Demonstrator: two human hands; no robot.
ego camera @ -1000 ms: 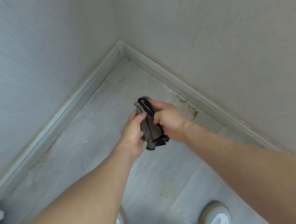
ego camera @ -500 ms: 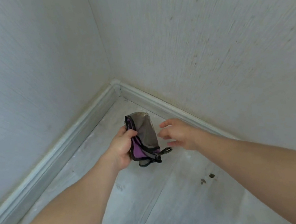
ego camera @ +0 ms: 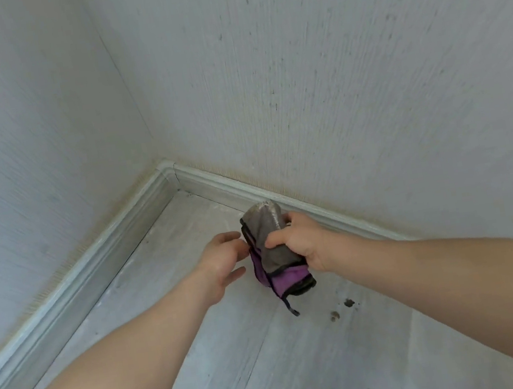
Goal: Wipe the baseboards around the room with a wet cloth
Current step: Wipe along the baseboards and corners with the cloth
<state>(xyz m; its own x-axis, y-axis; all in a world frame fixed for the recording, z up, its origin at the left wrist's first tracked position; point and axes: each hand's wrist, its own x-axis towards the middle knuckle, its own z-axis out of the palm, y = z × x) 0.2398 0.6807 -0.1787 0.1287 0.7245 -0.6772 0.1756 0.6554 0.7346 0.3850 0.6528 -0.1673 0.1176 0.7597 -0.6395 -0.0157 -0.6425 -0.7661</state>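
Baseboards (ego camera: 116, 248) run along the foot of both walls and meet at a capped corner piece (ego camera: 167, 169); the left run slants down toward the near left, the right run (ego camera: 248, 192) slants down to the right and passes behind the right hand. Pale laminate floor (ego camera: 205, 352) fills the space between them, with a few dark specks (ego camera: 342, 309) just right of centre.

Both forearms reach in from the bottom edge toward the corner. The folded cloth (ego camera: 273, 248), grey outside with a purple layer and a dark trailing loop at its lower end, sits in the air above the floor, its long axis roughly upright and tipped a little toward the corner. Its grey top end lies just in front of the right run of baseboard; whether it touches the moulding is hard to tell from this angle, but it looks slightly clear.

The right hand (ego camera: 302, 244) grips the cloth around its middle, thumb curled across the front face. The left hand (ego camera: 222, 262) is just beside the cloth's left edge, fingers relaxed and spread, holding nothing.

So the nearest stretch to wipe lies directly beyond the right hand's knuckles, up and away from the person, and the right hand is the better placed to press the cloth onto it.
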